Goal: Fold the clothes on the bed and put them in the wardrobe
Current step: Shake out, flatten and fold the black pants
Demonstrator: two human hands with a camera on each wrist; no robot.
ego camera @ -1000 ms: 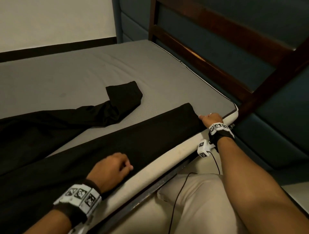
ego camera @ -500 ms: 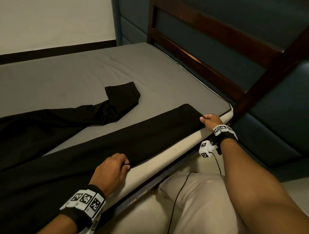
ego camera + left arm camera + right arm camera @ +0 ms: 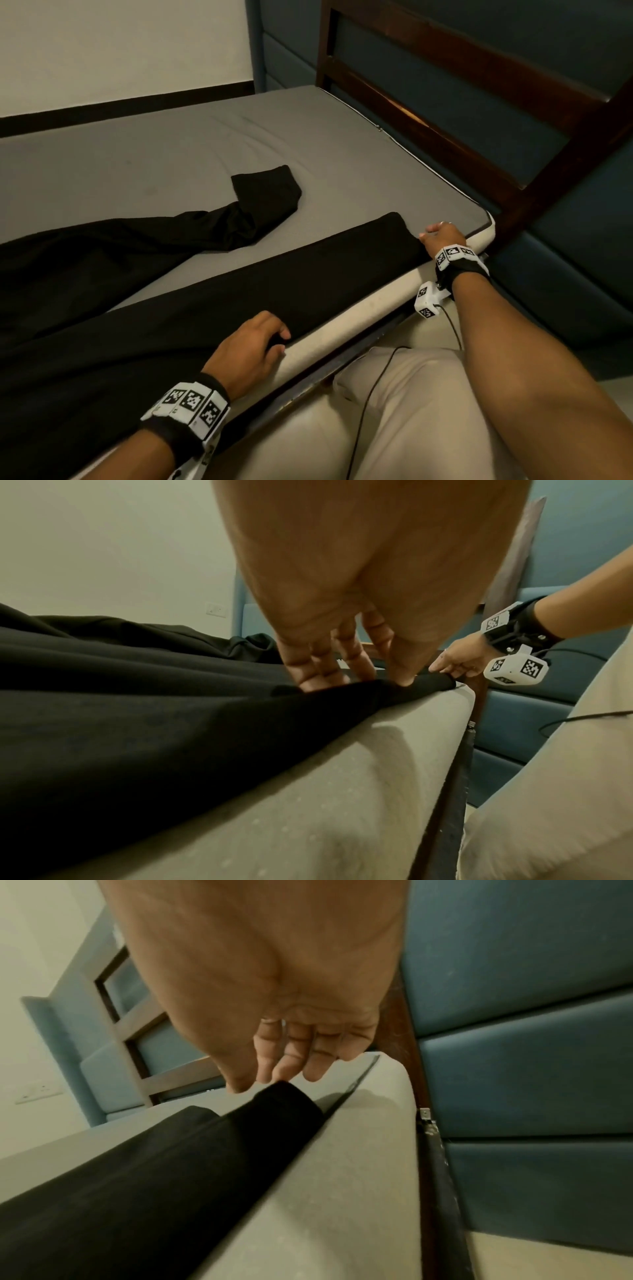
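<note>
Black trousers (image 3: 239, 291) lie spread on the grey mattress (image 3: 171, 154). The near leg runs along the bed's front edge, and the far leg (image 3: 263, 202) bends away with its hem turned over. My left hand (image 3: 279, 339) pinches the near leg's front edge about halfway along; the left wrist view shows the fingers (image 3: 325, 674) and thumb closed on the trousers (image 3: 137, 723). My right hand (image 3: 428, 236) pinches the hem end near the mattress corner, and in the right wrist view its fingertips (image 3: 274, 1074) meet the trousers (image 3: 171, 1164).
A dark wooden bed frame (image 3: 445, 113) stands along the right side, with blue padded wall panels (image 3: 582, 240) behind it. My knee in beige trousers (image 3: 394, 411) presses against the mattress's cream side (image 3: 359, 308). Bare mattress stretches beyond the trousers toward the white wall.
My left hand has slid from the top of the near leg to its front edge and pinched the fabric. The right hand has stayed at the hem.
</note>
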